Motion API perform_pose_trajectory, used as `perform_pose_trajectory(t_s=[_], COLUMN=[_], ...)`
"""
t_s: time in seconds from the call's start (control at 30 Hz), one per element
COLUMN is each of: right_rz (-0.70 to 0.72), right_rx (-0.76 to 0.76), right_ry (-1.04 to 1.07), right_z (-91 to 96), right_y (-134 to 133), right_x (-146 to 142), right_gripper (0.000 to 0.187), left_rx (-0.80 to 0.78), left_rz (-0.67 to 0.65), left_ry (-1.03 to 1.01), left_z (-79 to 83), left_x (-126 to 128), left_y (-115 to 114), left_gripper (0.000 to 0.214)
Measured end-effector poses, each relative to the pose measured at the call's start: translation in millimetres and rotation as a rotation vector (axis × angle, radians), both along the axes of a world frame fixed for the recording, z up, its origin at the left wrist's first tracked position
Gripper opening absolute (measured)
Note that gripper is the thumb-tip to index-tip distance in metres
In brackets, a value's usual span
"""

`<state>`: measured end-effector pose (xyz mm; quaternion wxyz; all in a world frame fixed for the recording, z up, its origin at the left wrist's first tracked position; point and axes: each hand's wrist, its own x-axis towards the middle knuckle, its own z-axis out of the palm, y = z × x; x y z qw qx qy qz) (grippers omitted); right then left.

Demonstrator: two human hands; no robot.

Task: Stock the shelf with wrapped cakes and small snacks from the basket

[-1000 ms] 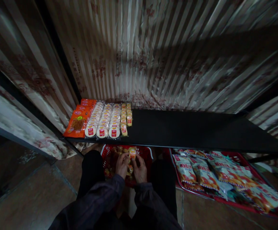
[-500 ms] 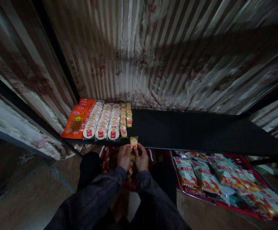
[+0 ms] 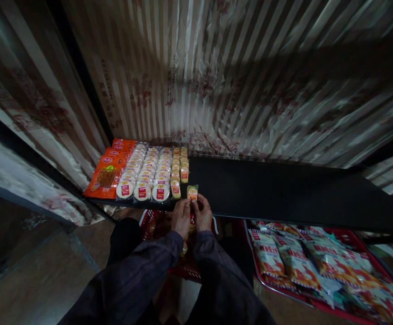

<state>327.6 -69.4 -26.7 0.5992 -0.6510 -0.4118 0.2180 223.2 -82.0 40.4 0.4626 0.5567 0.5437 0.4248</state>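
A small yellow wrapped snack packet (image 3: 192, 192) with an orange-and-white label stands tilted up at the shelf's front edge. My right hand (image 3: 203, 214) pinches it from the right, thumb on its lower front. My left hand (image 3: 181, 217) is closed at its lower left corner, fingertips against it. Two rows of matching yellow packets (image 3: 184, 174) stand just beyond and to the left on the black shelf (image 3: 267, 185). Below my hands is a red basket (image 3: 144, 225) with more small packets in it, partly hidden by my arms.
Several rows of round white wrapped crackers (image 3: 142, 191) and orange snack bags (image 3: 103, 178) fill the shelf's left end. At the lower right, a red tray (image 3: 260, 275) holds larger snack bags (image 3: 296, 259). Striped, patterned sheeting (image 3: 196, 81) hangs behind the shelf.
Both hands have moved forward and slightly right with the snack packet, from just in front of the shelf edge to over it. The rows on the shelf have not changed.
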Motion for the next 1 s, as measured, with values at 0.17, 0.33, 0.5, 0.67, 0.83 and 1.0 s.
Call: perform_pose_trajectory(t_s=[0.17, 0.33, 0.5, 0.67, 0.83, 1.0], right_rz=[0.003, -0.003, -0.037, -0.031, -0.009, 0.0], right_rx=[-0.021, -0.034, -0.05, -0.073, -0.076, -0.068], right_ry=[-0.019, -0.049, -0.076, -0.07, -0.094, -0.144], right_z=[-1.3, 2.7, 9.4, 9.0, 3.5, 2.3], right_y=[19, 34, 43, 53, 61, 67], right_x=[5, 6, 2, 1, 2, 0], right_gripper=[0.045, 0.047, 0.045, 0.045, 0.044, 0.042], left_rx=[0.085, 0.213, 0.389, 0.495, 0.541, 0.596], left_rz=[-0.024, -0.061, -0.01, 0.008, -0.016, -0.05], left_ry=[0.014, 0.159, 0.507, 0.742, 0.841, 0.841], left_z=[-1.1, -7.4, -10.2, -15.4, -28.6, -39.5], left_x=[5, 2, -8, -16, -16, -14], left_y=[9, 13, 10, 12, 20, 29], left_gripper=[0.031, 0.036, 0.045, 0.05, 0.05, 0.049])
